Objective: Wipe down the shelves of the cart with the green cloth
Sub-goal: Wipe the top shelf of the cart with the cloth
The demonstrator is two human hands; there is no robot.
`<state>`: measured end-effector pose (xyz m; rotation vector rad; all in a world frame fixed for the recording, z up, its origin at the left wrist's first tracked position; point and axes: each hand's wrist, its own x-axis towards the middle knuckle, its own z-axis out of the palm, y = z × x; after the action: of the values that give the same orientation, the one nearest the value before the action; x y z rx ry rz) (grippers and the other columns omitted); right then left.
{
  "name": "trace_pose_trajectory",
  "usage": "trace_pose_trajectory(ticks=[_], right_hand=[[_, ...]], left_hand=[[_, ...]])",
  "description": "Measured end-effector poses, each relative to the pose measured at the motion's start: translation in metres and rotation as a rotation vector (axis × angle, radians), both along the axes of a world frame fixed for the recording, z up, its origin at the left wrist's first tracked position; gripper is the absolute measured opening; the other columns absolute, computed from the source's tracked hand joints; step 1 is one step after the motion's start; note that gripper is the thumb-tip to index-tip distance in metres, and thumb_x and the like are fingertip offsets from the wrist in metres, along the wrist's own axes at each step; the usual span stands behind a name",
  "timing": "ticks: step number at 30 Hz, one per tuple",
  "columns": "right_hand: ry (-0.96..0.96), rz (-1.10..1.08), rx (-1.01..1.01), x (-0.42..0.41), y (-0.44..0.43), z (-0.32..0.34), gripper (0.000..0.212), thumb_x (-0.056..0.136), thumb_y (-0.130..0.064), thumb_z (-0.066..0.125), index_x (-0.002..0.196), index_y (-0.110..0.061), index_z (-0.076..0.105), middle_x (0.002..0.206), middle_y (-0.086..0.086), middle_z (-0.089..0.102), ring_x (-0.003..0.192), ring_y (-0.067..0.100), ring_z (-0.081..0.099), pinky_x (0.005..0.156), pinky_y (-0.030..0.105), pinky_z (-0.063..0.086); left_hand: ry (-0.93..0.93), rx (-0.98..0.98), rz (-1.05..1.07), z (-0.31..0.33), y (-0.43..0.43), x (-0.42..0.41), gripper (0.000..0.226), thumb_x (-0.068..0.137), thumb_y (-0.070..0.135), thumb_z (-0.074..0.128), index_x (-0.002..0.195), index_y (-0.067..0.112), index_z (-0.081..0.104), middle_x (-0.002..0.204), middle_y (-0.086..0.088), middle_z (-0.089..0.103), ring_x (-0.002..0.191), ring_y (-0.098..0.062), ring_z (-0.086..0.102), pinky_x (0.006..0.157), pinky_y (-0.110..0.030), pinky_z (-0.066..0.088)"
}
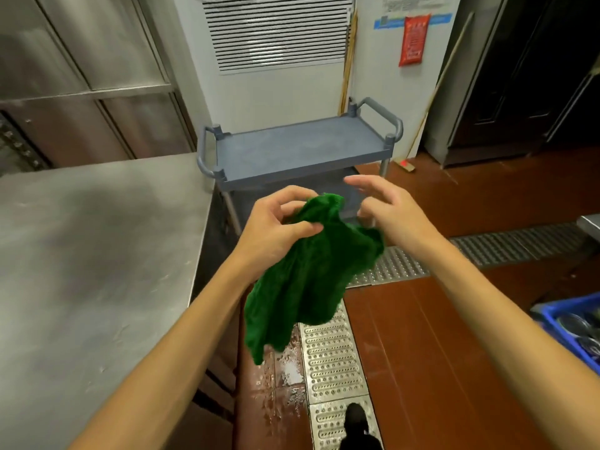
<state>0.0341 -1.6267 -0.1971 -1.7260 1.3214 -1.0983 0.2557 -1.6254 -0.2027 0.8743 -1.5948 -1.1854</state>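
Forearms reached in from the bottom edge, both bare, meeting over the aisle. Left hand [276, 222] gripped the green cloth [302, 280], thumb and curled fingers pinching a bunched top corner, and the rest hung loose below it in mid-air. Right hand [389, 209] was held just beside the cloth with its fingers loosely spread and no grip that I could see. The cloth's right edge passed under the heel of that hand, and whether the two touched could not be told.

Beyond the hands stood the grey cart [302, 151]. Its top shelf was bare, with a raised lip along the near edge and a curved handle at each end. The lower shelf [352, 191] was mostly hidden behind the hands and cloth. The cart's left end sat just beside the far corner of a steel counter [97, 254], whose long edge ran down the left of the aisle.

A perforated metal drain grate [331, 352] ran along the red tile floor [454, 319] and turned right near the cart. One dark shoe [355, 417] stood on it. The floor right of the grate lay open up to a blue crate [571, 323] at the right edge. A broom [431, 102] leaned on the wall behind the cart's right end.
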Motion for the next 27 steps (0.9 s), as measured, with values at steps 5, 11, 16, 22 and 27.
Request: trace_pose_trajectory(ticks=[5,11,16,22,27], right_hand=[[0.192,0.437,-0.047,-0.008,-0.07,0.017,0.067,0.077,-0.018,0.079,0.135,-0.037,0.05,0.127,-0.019,0.06,0.12,0.003,0.055,0.099,0.031,0.049],[0.267,0.433,-0.206,-0.015,-0.156,0.024,0.05,0.075,-0.028,0.083,0.121,-0.03,0.063,0.108,-0.015,0.07,0.103,0.002,0.064,0.088,0.037,0.054],[0.375,0.278,-0.272,-0.02,-0.212,0.016,0.062,0.078,-0.033,0.077,0.136,-0.027,0.056,0.11,-0.004,0.071,0.102,0.009,0.064,0.084,0.029,0.051],[0.325,0.216,-0.459,-0.017,-0.259,0.018,0.016,0.081,-0.013,0.067,0.096,-0.016,0.073,0.086,0.0,0.064,0.085,0.019,0.057,0.075,0.037,0.047],[0.285,0.157,-0.441,-0.025,-0.303,0.015,0.035,0.073,0.003,0.058,0.098,-0.017,0.072,0.091,0.001,0.061,0.086,0.016,0.054,0.074,0.027,0.042]], left_hand=[[-0.159,-0.125,0.063,0.015,-0.061,-0.038,0.027,0.078,-0.01,0.072,0.103,0.0,0.068,0.098,-0.015,0.075,0.095,-0.03,0.072,0.092,-0.045,0.056],[-0.296,-0.298,0.194,0.021,-0.137,-0.054,0.02,0.077,-0.003,0.075,0.093,0.008,0.07,0.093,-0.005,0.076,0.093,-0.017,0.072,0.089,-0.038,0.056],[-0.32,-0.302,0.446,0.005,-0.184,-0.055,0.025,0.074,0.027,0.085,0.093,0.023,0.069,0.09,0.002,0.072,0.076,-0.018,0.071,0.072,-0.046,0.059],[-0.436,-0.116,0.429,-0.007,-0.231,-0.059,0.043,0.083,0.068,0.058,0.094,0.028,0.072,0.08,-0.006,0.072,0.076,-0.025,0.068,0.072,-0.054,0.054],[-0.462,0.007,0.264,-0.023,-0.267,-0.05,0.04,0.072,0.056,0.081,0.105,0.037,0.069,0.097,0.006,0.074,0.087,-0.022,0.072,0.078,-0.049,0.059]])
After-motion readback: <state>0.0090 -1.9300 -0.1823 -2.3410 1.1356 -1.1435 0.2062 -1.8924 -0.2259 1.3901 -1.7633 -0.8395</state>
